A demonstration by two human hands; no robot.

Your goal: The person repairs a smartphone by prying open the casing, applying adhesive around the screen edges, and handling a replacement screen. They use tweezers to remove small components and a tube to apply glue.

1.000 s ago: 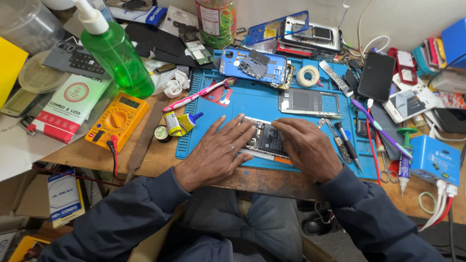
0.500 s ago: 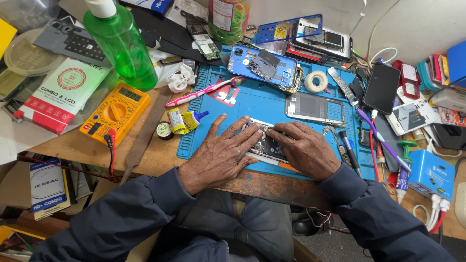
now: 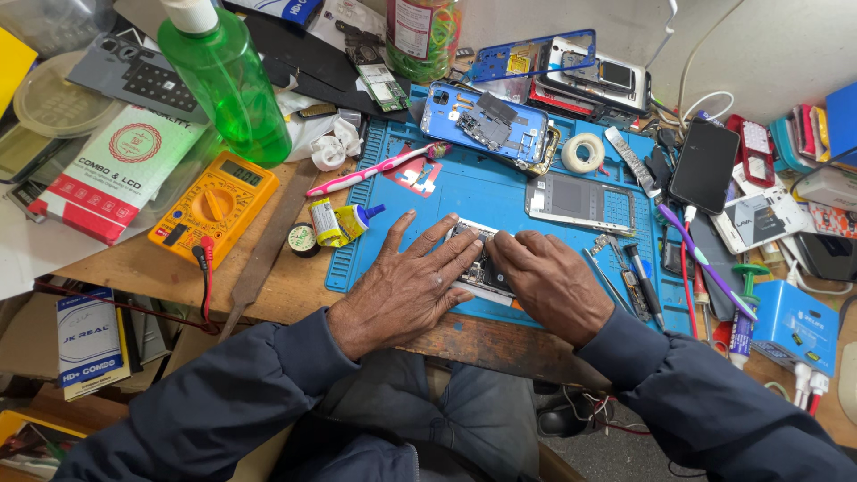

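Hands (image 3: 478, 281) unmoved, opened phone (image 3: 479, 264) beneath

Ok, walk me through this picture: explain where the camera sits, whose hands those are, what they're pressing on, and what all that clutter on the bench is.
The camera is worn on the person's head and looks down at a repair bench, so both hands are the wearer's own. The left hand and right hand lie flat, side by side, on an opened phone whose insides show between them. They press on it rather than lift it. It rests on a blue work mat. Farther back on the mat are a blue phone shell, a grey phone frame, a roll of tape and a pink toothbrush. To the left stand a green bottle and a yellow multimeter.
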